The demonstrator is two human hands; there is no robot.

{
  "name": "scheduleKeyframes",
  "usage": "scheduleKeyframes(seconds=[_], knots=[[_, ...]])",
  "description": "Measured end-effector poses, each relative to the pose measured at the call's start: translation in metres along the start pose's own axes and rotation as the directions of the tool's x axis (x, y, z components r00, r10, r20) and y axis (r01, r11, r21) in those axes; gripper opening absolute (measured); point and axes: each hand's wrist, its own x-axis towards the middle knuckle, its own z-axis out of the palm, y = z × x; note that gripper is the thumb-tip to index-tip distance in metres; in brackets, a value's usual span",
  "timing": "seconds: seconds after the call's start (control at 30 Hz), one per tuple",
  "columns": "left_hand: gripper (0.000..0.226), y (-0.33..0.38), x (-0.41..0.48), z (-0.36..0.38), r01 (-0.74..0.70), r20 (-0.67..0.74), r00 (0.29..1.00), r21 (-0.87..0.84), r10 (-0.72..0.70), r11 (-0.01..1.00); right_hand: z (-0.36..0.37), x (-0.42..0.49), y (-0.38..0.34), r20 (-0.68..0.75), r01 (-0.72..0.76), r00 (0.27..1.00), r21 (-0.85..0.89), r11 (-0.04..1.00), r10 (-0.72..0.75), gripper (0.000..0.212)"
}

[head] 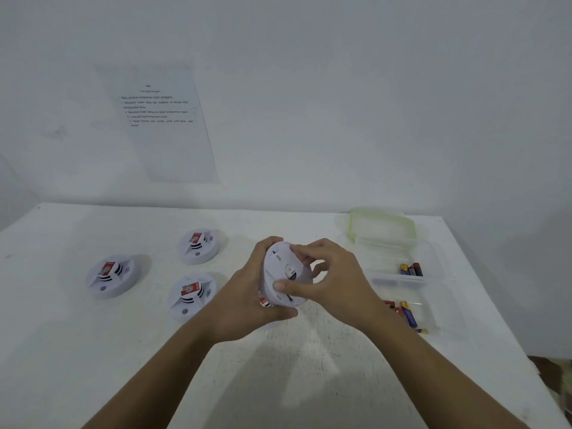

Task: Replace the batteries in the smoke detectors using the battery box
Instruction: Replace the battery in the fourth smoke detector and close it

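The person is holding one smoke detector [286, 274] up above the table [309, 373], its back face turned towards the camera. The job is judged to be in its opening-up step on this unit, with no battery yet in either hand. Three other detectors [110, 275] [199, 246] [192, 294] are lying face up to the left, and whether they have been serviced cannot be told. The battery box [387, 249] is sitting open to the right, its lid [380, 224] propped behind it and batteries [411, 270] showing in two compartments. The left grip [247, 292] is curling round the detector's left rim and underside, cradling it. The right grip [337, 283] is pinching the back face, thumb low and fingertips near the top edge, so the detector is sitting squarely between both.
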Motion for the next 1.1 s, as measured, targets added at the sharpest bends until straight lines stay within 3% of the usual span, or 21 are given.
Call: scheduleKeyframes(seconds=[0.3, 0.57, 0.77, 1.1], knots=[[0.092, 0.0, -0.009, 0.004, -0.001, 0.083, 0.997, 0.012, 0.0, 1.0, -0.007, -0.002, -0.002, 0.071, 0.042, 0.997, -0.074, 0.996, -0.037, 0.043], [0.088, -0.002, -0.012, 0.007, 0.008, 0.056, 0.998, 0.013, -0.008, 1.0, -0.006, -0.003, -0.005, 0.153, 0.076, 0.987, -0.204, 0.976, -0.045, 0.048], [0.083, -0.004, -0.017, 0.009, 0.038, 0.051, 0.998, -0.028, -0.037, 0.999, -0.001, -0.006, -0.007, 0.132, 0.11, 0.988, -0.236, 0.966, -0.08, 0.05], [0.084, 0.002, -0.018, 0.007, 0.033, 0.008, 0.999, -0.066, -0.032, 0.997, -0.001, -0.006, -0.008, 0.065, 0.109, 0.993, -0.104, 0.989, -0.103, 0.052]])
